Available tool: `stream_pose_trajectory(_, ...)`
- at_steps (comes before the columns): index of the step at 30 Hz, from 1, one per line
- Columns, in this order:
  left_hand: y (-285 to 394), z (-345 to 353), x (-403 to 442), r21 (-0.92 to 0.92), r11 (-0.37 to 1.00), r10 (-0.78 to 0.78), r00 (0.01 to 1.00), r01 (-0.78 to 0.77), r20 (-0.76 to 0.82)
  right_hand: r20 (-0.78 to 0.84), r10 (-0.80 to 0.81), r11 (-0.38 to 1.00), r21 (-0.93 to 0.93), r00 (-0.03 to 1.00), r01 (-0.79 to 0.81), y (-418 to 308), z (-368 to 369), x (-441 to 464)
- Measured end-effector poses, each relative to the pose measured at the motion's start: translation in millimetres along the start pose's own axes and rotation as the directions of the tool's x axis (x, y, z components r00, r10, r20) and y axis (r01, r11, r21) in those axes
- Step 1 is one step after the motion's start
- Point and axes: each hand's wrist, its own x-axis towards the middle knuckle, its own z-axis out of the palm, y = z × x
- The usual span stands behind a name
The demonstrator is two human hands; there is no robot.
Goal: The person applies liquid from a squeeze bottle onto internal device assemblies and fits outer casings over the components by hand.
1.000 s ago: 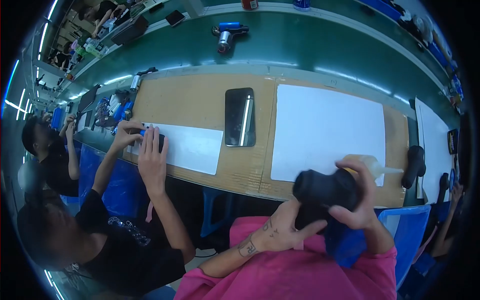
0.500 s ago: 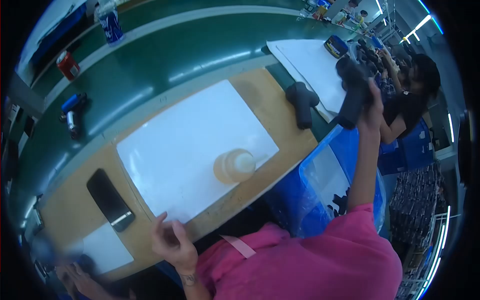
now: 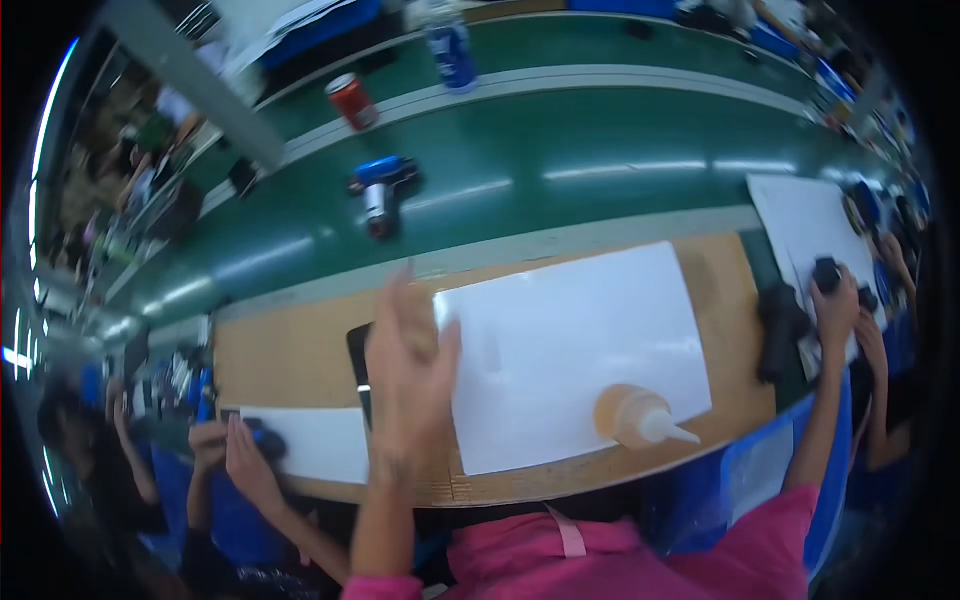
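My right hand point(image 3: 838, 308) reaches out at the far right, its fingers round a black T-shaped part point(image 3: 826, 273) over the white sheet there. My left hand point(image 3: 408, 355), blurred, is raised above the left side of the work board with its thumb apart and nothing visible in it. It partly covers a dark phone point(image 3: 359, 362). A squeeze bottle point(image 3: 625, 412) with amber contents and a pale nozzle is on the white sheet point(image 3: 570, 330) between my hands. Another black T-shaped part point(image 3: 780, 328) lies at the board's right end.
Beyond the wooden board point(image 3: 285, 345), a blue and silver power tool point(image 3: 378, 190) rests on the green bench. A red can point(image 3: 352, 102) and a labelled bottle point(image 3: 450, 50) stand further back. A blue bin point(image 3: 745, 470) is below right. A co-worker's hands point(image 3: 245, 460) work at left.
My view has turned left. My left hand has risen from the board's front edge to above it. My right hand has taken the black T-shaped part over to the right-hand white sheet.
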Motion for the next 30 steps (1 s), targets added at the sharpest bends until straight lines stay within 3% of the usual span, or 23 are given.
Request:
stream_pose_trajectory(1,-8.4,-6.0,36.5,0.114,0.993,0.036,0.999,-0.031,-0.041,0.023,0.01,1.0,0.03,1.0,-0.01,-4.1,-8.1,-4.7)
stream_pose_trajectory(3,-52.2,-0.2,108.7,0.432,0.897,0.191,0.964,-0.094,-0.187,0.034,-0.165,0.977,0.139,0.986,0.159,-1.1,-16.6,-17.7)
stream_pose_trajectory(5,-66.4,11.3,158.3,0.464,0.86,-0.177,0.977,0.211,-0.117,0.302,-0.001,0.992,0.122,0.953,-0.038,0.9,-28.0,-22.1)
stream_pose_trajectory(6,-84.3,25.6,172.4,0.427,0.877,-0.193,0.976,0.219,-0.103,0.285,-0.001,0.989,0.142,0.959,-0.041,3.2,-32.3,-21.9)
stream_pose_trajectory(8,-90.9,51.9,191.1,0.397,0.891,-0.197,0.975,0.221,-0.099,0.445,0.023,0.989,0.121,0.895,-0.085,16.9,-34.1,-22.6)
stream_pose_trajectory(9,-90.6,62.6,193.6,0.452,0.858,-0.207,0.969,0.246,-0.136,0.434,0.016,0.988,0.131,0.901,-0.081,20.5,-32.1,-29.0)
stream_pose_trajectory(11,-87.9,61.9,189.5,0.488,0.818,-0.245,0.952,0.303,-0.181,0.155,-0.251,0.963,0.139,0.956,0.23,33.7,-32.6,-37.0)
stream_pose_trajectory(12,-85.8,58.2,187.4,0.447,0.86,-0.232,0.969,0.244,-0.082,0.026,-0.389,0.917,0.106,0.921,0.384,40.9,-35.5,-36.7)
stream_pose_trajectory(13,-79.0,51.6,184.1,0.401,0.897,-0.211,0.977,0.186,0.018,0.041,-0.409,0.909,0.102,0.912,0.403,26.8,-57.6,-36.8)
stream_pose_trajectory(14,-68.2,45.7,180.4,0.351,0.929,-0.17,0.979,0.121,0.113,0.177,-0.188,0.951,0.28,0.966,0.134,-5.0,-96.8,-40.4)
stream_pose_trajectory(15,-61.4,39.8,163.8,0.244,0.969,-0.069,0.988,0.033,0.141,0.332,0.026,0.893,0.417,0.943,-0.172,-41.7,-123.2,-50.1)
stream_pose_trajectory(16,-53.6,34.9,133.2,0.138,0.989,0.039,0.986,-0.062,0.161,0.384,-0.139,0.73,0.663,0.913,-0.168,-67.8,-132.7,-67.1)
stream_pose_trajectory(17,-37.8,28.1,99.1,0.115,0.992,0.04,0.982,-0.061,0.184,0.384,-0.31,0.504,0.842,0.87,-0.192,-92.5,-143.3,-86.9)
stream_pose_trajectory(19,-12.2,15.3,30.7,0.084,0.991,0.084,0.972,-0.105,0.219,0.343,-0.636,0.392,0.915,0.691,-0.093,-162.7,-173.8,-99.6)
stream_pose_trajectory(21,-0.4,9.1,-21.9,0.068,0.987,0.124,0.964,-0.144,0.234,0.27,-0.848,0.378,0.911,0.456,0.164,-201.6,-158.3,-111.5)
stream_pose_trajectory(23,6.0,2.8,-65.2,0.283,0.957,-0.032,0.942,-0.068,0.334,0.159,-0.886,0.324,0.883,0.435,0.339,-237.9,-155.6,-125.5)
stream_pose_trajectory(24,8.5,1.4,-84.5,0.281,0.958,-0.049,0.942,-0.049,0.333,0.166,-0.893,0.322,0.885,0.418,0.337,-250.1,-152.7,-130.8)
stream_pose_trajectory(26,14.3,1.4,-117.5,0.366,0.928,-0.054,0.944,-0.073,0.326,0.093,-0.819,0.321,0.892,0.567,0.318,-269.0,-145.8,-140.7)
stream_pose_trajectory(27,16.9,-0.1,-131.6,0.408,0.908,-0.051,0.947,-0.089,0.318,0.092,-0.825,0.315,0.893,0.557,0.32,-276.5,-141.0,-142.1)
stream_pose_trajectory(28,20.0,-3.0,-145.1,0.411,0.908,-0.057,0.948,-0.08,0.312,0.066,-0.827,0.296,0.896,0.558,0.332,-284.2,-136.6,-141.4)
stream_pose_trajectory(30,25.5,-6.7,-169.3,0.216,0.975,-0.031,0.933,-0.051,0.359,0.019,-0.822,0.27,0.893,0.57,0.361,-293.9,-131.8,-139.8)
